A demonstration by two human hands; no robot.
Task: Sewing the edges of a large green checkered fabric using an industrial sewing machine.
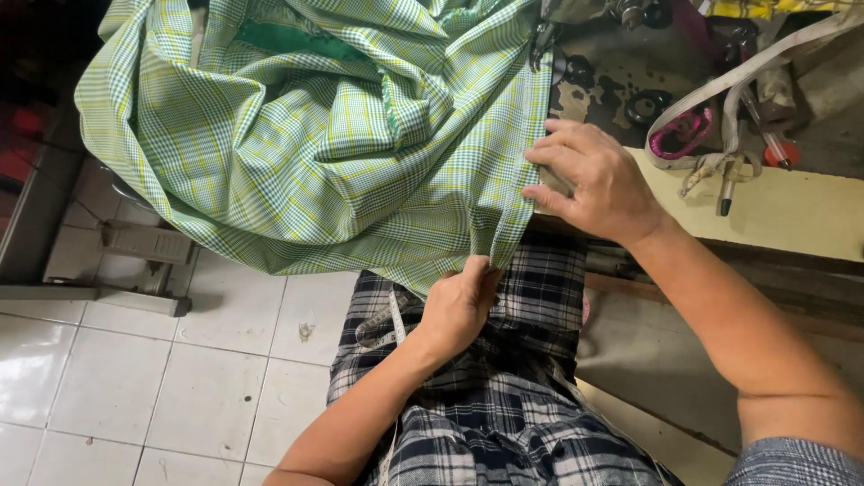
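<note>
Two hands at work, both ours. Fingers (481, 270) of our left hand (459, 306) are clenched on the lower edge of the green-and-yellow checked cloth (315, 135), pinching it just above our lap. Fingers (549, 153) of our right hand (594, 180) lie flat and spread, pressing the cloth's straight right edge against the front of the desk (783, 211); whether they also grip a fold underneath we cannot tell.

Cloth: the edge runs taut between the two hands; the rest is bunched in loose folds to the upper left, hanging over the white tiled floor (135, 387).

Lap: dark blue-and-white plaid garment (504, 405), with a white measuring tape (396, 315) trailing across it beside our left wrist.

Desk: pale yellow top, worn dark patch behind our right hand. A cream strap (747, 67) crosses it, pink-handled scissors (679, 135) lie near the strap, and a pen with an orange cap (769, 144) sits just beside them.
</note>
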